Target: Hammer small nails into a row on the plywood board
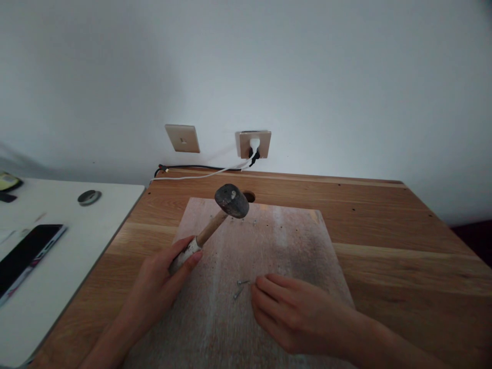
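Note:
My left hand [163,282] is wrapped round the pale-wrapped wooden handle of a rubber mallet [231,200]. The mallet's black head is raised over a worn wooden board [277,261], pointing up and to the right. Low on the board's right side, my right hand [294,312] is closed, its fingers curled and pressed together at the board's surface. What they hold, if anything, is hidden. Just left of those fingertips lie two small metal fasteners, one nail or screw [243,282] pointing sideways and another fastener [238,293] slanted. Several small holes or fastener tips dot the board's far part.
Beneath the board is a wooden tabletop [403,266] with a round cable hole [249,197]. Cables [200,177] run along its back edge to a wall socket [255,144]. A white table [96,230] at left carries a phone [28,256] and a tape roll [89,198].

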Demonstrator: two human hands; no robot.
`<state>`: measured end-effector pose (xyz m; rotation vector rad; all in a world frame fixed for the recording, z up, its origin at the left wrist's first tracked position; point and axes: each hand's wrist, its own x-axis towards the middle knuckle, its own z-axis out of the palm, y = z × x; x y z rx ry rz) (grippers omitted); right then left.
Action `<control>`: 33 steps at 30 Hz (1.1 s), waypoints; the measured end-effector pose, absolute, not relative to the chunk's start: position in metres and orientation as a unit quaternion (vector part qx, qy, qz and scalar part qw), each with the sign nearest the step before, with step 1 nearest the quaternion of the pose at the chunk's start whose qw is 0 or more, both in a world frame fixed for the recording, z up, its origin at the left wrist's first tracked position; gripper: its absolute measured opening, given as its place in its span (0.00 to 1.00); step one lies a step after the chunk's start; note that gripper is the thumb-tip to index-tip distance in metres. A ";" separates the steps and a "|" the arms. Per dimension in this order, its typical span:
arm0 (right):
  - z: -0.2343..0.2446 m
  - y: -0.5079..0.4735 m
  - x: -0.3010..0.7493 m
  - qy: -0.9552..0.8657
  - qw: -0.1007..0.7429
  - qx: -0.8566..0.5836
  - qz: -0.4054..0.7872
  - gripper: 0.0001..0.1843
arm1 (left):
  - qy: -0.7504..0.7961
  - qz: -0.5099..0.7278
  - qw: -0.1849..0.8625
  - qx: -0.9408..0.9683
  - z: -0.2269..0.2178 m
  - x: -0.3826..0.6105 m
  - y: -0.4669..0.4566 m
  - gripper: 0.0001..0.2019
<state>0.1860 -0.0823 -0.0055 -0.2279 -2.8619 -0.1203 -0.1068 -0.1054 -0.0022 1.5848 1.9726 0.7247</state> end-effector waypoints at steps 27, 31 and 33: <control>-0.033 0.013 0.217 -0.822 0.307 -0.410 0.248 0.09 | 0.717 0.266 0.250 0.594 -0.001 -0.108 -0.106 0.28; -0.041 0.015 0.213 -0.812 0.304 -0.422 0.266 0.08 | 0.718 0.267 0.244 0.594 -0.004 -0.107 -0.106 0.28; -0.042 0.014 0.212 -0.814 0.301 -0.422 0.263 0.08 | 0.717 0.266 0.243 0.596 -0.005 -0.107 -0.107 0.28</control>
